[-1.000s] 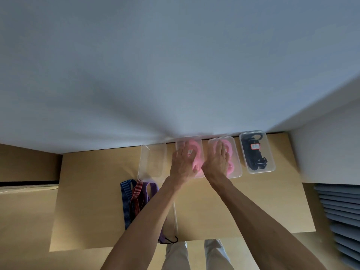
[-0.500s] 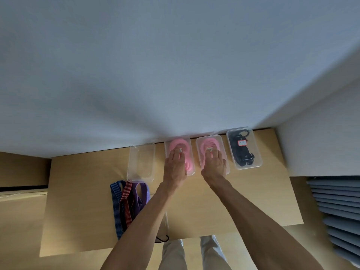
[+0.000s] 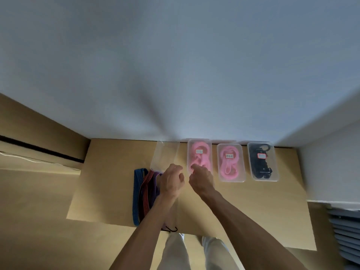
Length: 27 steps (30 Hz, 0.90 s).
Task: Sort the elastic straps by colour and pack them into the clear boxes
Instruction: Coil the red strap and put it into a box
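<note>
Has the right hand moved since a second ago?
Yes. The right hand was flat on the second pink-strap box; it now sits one box to the left, at the near end of the first pink-strap box.

Soft, even, rather dim light falls on the scene, with a cool cast on the wall point(image 3: 175, 65), where a faint grey shadow fans out at 12 o'clock above the worktop point(image 3: 243, 201). The whole picture is slightly blurred, so the box labels cannot be read. Wide-angle bending warps straight edges, most strongly toward 3 and 9 o'clock. The clear lids show perhaps a weak sheen.
</note>
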Each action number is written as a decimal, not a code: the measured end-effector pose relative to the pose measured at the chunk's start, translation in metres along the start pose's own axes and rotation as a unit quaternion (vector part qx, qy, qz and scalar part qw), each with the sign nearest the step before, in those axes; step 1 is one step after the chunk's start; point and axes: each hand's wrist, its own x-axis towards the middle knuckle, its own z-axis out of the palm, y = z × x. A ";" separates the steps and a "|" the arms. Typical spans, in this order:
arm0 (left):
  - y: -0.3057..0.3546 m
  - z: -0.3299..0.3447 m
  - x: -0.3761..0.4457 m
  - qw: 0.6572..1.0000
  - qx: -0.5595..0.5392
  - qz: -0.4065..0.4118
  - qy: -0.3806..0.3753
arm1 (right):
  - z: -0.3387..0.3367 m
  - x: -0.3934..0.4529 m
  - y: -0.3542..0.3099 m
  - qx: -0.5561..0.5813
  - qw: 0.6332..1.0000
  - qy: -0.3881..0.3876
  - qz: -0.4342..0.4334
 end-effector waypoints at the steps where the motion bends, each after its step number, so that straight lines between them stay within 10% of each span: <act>1: -0.010 -0.007 -0.005 1.000 -0.003 -0.013 0.005 | 0.006 -0.004 -0.009 0.003 1.000 -0.015 -0.007; 11: -0.127 -0.036 -0.040 0.986 0.009 -0.167 0.004 | 0.083 -0.038 -0.084 -0.031 0.990 -0.138 0.010; 27: -0.205 -0.027 -0.056 0.984 -0.111 -0.103 -0.092 | 0.162 -0.093 -0.134 0.063 0.984 -0.063 0.154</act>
